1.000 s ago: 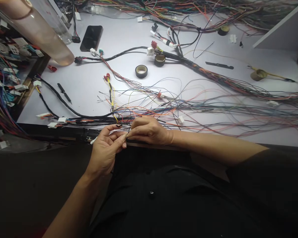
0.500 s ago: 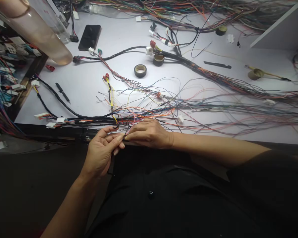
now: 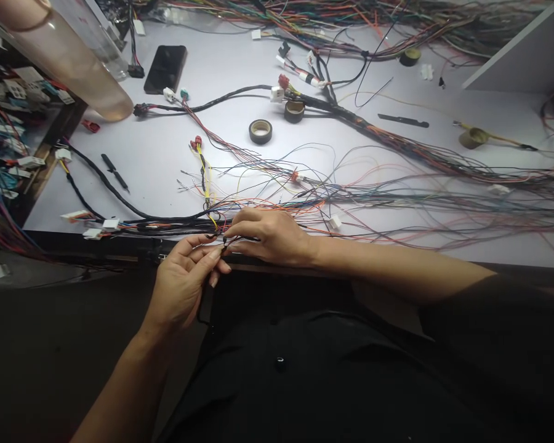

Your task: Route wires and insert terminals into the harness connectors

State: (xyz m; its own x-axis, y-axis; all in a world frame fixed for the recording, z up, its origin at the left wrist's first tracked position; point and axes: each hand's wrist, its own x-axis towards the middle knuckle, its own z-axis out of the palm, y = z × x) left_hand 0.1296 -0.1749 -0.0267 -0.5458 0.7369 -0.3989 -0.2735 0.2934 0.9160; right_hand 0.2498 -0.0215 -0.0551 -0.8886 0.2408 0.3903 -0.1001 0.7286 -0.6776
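Observation:
At the table's near edge, my left hand (image 3: 180, 280) pinches a thin black-wrapped wire branch (image 3: 224, 242) between thumb and fingers. My right hand (image 3: 274, 237) closes on the same branch from the right, its fingertips at a small dark piece that I cannot identify. Just behind both hands runs a wire harness (image 3: 166, 218), black-wrapped on the left and fanning out into loose coloured wires on the right. White connectors (image 3: 111, 225) end its left branches. A short yellow-and-black branch with a red connector (image 3: 197, 143) points away from me.
Tape rolls (image 3: 261, 131), a phone (image 3: 165, 69), a dark cutter (image 3: 114, 172) and a flat black blade-like tool (image 3: 403, 120) lie on the white table (image 3: 157, 144). A second harness (image 3: 360, 123) crosses behind. A clear tube (image 3: 87, 74) leans at upper left, beside piled connectors.
My right hand has shifted slightly left and up, its thumb and index finger now further apart at the wire branch. My left hand has moved slightly left, still pinching.

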